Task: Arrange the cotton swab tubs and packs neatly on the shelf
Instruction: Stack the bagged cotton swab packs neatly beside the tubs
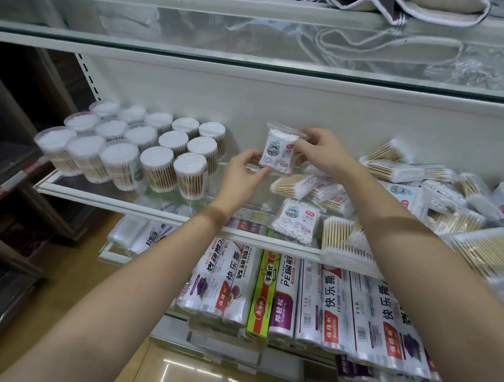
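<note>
The pack (278, 151) of swabs is held upright above the shelf (132, 202), between both hands. The left hand (243, 172) pinches its lower left corner with thumb and curled fingers; the right hand (321, 153) grips its upper right edge, fingers bent over the top. Left of the left hand, well apart, the tubs (135, 151) stand in tidy rows. Below and right of the right hand lies a loose heap of packs (407, 188), some tilted and overlapping; one printed pack (297, 220) and a bundle (345, 243) sit at the shelf's front edge, just under the right forearm. On the lower shelf are wrap rolls (297, 294).

Risk, as I judge it: the forearm could brush those front-edge packs and tip them onto the rolls below. The slick pack could also slip from such a light pinch, or fall flat once stood on the glass unsupported.
</note>
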The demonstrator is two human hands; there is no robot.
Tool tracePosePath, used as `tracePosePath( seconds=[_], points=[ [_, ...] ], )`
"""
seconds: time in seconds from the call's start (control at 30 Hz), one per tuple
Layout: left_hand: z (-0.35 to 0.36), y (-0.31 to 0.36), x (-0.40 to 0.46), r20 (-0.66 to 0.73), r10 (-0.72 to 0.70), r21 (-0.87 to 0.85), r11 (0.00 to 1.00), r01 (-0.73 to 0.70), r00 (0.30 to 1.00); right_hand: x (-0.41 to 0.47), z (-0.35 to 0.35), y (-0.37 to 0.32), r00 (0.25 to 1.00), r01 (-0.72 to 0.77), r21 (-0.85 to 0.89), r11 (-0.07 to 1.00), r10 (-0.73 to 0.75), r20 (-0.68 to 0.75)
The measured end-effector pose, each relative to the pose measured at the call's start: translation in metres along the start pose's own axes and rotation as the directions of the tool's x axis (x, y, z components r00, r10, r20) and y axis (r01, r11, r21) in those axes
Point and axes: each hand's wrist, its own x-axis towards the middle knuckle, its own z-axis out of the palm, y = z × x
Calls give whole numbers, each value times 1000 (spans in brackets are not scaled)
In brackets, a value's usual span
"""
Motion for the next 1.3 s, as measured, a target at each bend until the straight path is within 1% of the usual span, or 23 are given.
tracePosePath(
  seconds=[0.07,0.23,0.37,0.57,0.8,1.07,1.3],
  points=[
    [0,0,0,-13,-15,-5,1000,15,1000,0,-2,3,1000,15,-24,1000,-15,-27],
    [1,-3,2,-31,-37,16,999,37,999,-3,1,6,990,131,-252,959,-141,-20],
    [1,-6,3,-43,-40,23,999,41,998,-7,2,0,981,166,-355,920,-192,-40],
    [1,-10,4,-45,-59,31,998,61,997,-9,2,2,976,170,-377,911,-207,-60],
    [0,-10,5,-55,-79,16,997,80,995,-7,6,5,976,171,-353,920,-207,-68],
    [1,-11,6,-44,-90,2,996,91,995,-2,4,12,986,122,-303,945,-150,-71],
    [0,-9,6,-46,-116,-20,993,116,992,0,7,12,990,92,-295,951,-120,-78]
  ],
)
